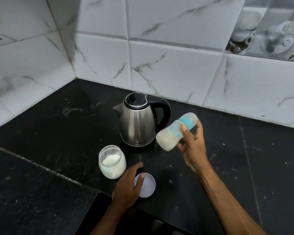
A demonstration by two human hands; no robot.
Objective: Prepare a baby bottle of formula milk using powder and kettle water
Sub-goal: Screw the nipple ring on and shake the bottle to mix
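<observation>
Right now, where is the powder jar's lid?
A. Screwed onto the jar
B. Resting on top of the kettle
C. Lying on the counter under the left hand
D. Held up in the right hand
C: the pale lid lies flat on the counter with the left hand on it, while the jar stands open beside it.

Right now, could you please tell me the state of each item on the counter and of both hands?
Baby bottle: capped, tilted, milky inside, held off the counter.
Right hand: gripping the baby bottle.
Left hand: resting on the counter, fingers on the jar lid, holding nothing.
Powder jar: open, upright, partly filled with white powder.
Jar lid: off, lying flat beside the jar.
Kettle: lid closed, upright on its base.
</observation>
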